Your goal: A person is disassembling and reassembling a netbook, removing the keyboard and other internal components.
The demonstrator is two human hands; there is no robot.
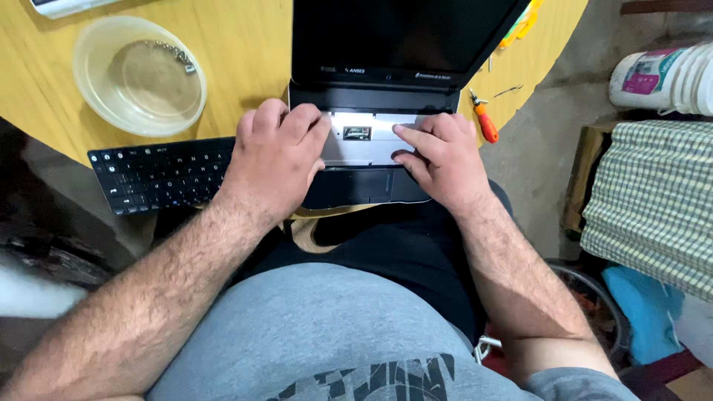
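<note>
Head view, looking down: an open black laptop [386,82] sits at the edge of a round yellow surface [245,52], its keyboard removed to expose a silver metal tray. Both hands press on that tray, holding nothing: left hand [275,160] with fingers curled, right hand [444,160] flat. A loose black keyboard [160,174] lies left of the left hand, a clear bowl [139,74] beyond it. An orange-handled screwdriver [484,120] rests just right of the right hand.

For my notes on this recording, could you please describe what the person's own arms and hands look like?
Both forearms are bare and hairy, with no gloves, rings or watch visible on the left hand or right hand. The short sleeves of a grey T-shirt with a dark print show near the frame's bottom edge.
</note>
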